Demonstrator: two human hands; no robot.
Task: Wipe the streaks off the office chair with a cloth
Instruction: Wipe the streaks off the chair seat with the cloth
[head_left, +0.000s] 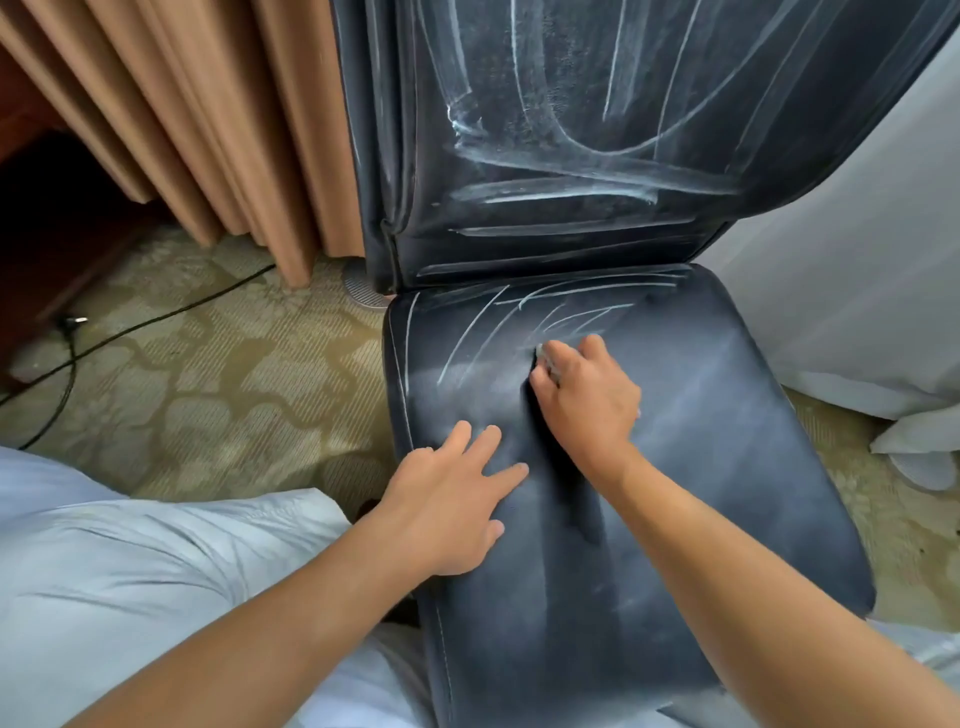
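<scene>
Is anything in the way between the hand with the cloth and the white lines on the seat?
Nothing visible. The right hand presses the cloth right beside the white streaks on the seat; the left hand rests nearer the front edge.

One office chair (597, 519), dark and padded, lies under both hands. Two hands show: the left hand (447, 499) flat on the seat, the right hand (584, 395) ahead of it and to its right. One cloth (543, 358) peeps out under the right hand's fingers, mostly hidden. White streaks (550, 192) beyond the right hand are too many and too smeared to count. One curtain (208, 130) hangs far left of the left hand, with one black cable (156, 319) on the carpet below it.
</scene>
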